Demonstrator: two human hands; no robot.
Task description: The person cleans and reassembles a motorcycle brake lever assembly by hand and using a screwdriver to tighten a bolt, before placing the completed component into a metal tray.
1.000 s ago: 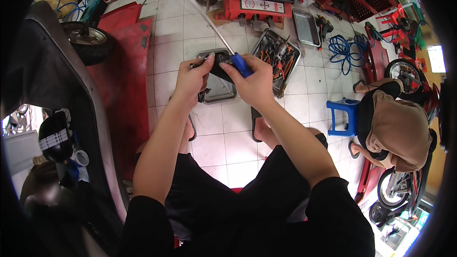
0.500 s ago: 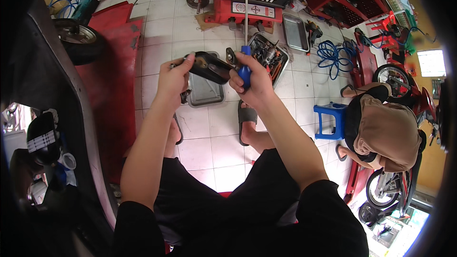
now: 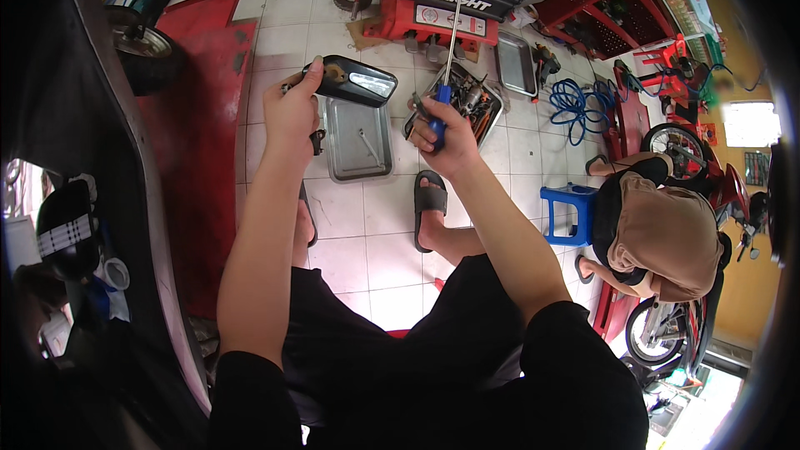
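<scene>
My left hand (image 3: 292, 112) is closed on one end of a long black part (image 3: 358, 82), thumb on top. The part has a round hole near my thumb and a glossy face catching the light; its exact kind is unclear. In my closed right hand (image 3: 454, 142) is a screwdriver (image 3: 442, 107) with a blue handle, its long shaft pointing up and away. A small dark metal piece (image 3: 418, 104) also shows at these fingers, partly hidden. Below the black part, a grey metal tray (image 3: 337, 162) on the floor holds a wrench (image 3: 369, 148).
Beyond my right hand sits a tray of tools (image 3: 497, 108). Farther right are an empty tray (image 3: 533, 83), a coiled blue hose (image 3: 573, 108) and a blue stool (image 3: 568, 193) beside a crouching person (image 3: 667, 233). A red platform (image 3: 196, 167) lies left, a red tool cabinet (image 3: 408, 12) ahead.
My hands have moved apart. The black part has shifted up and away from the screwdriver, its glossy face now brighter. The screwdriver has tilted to the right, and the wrench in the tray has come into view.
</scene>
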